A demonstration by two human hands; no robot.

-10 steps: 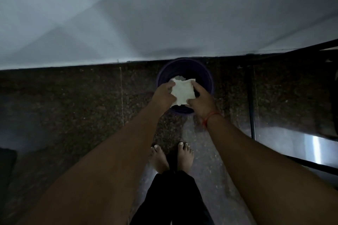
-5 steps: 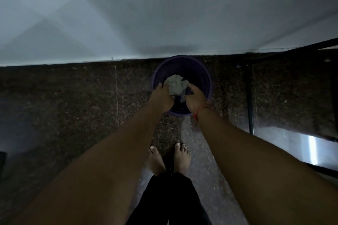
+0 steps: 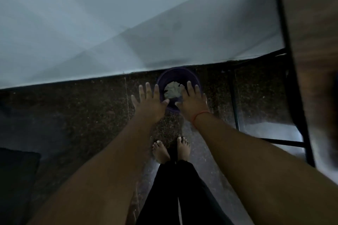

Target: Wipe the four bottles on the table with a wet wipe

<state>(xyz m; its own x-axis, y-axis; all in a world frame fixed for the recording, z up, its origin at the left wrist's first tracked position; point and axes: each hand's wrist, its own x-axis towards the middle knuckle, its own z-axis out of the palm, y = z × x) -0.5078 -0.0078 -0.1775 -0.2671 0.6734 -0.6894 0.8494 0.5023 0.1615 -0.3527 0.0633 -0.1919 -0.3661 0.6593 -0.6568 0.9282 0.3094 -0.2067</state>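
A crumpled white wet wipe (image 3: pixel 172 91) lies inside a round purple bin (image 3: pixel 178 75) that stands on the dark floor against the wall. My left hand (image 3: pixel 150 101) hovers over the bin's left rim with its fingers spread and straight, holding nothing. My right hand (image 3: pixel 193 101), a red thread on its wrist, is spread flat over the bin's right side, also holding nothing. No bottle shows in this view.
A pale wall (image 3: pixel 109 23) rises behind the bin. A black metal table frame (image 3: pixel 285 82) and a blurred wooden tabletop edge (image 3: pixel 314 42) stand at the right. My bare feet (image 3: pixel 171 150) stand on the speckled floor. A dark object (image 3: pixel 16 179) lies at lower left.
Both hands let go of the wipe, which dropped crumpled into the bin. The fingers have spread open, and the view has swung so the table edge shows at right.
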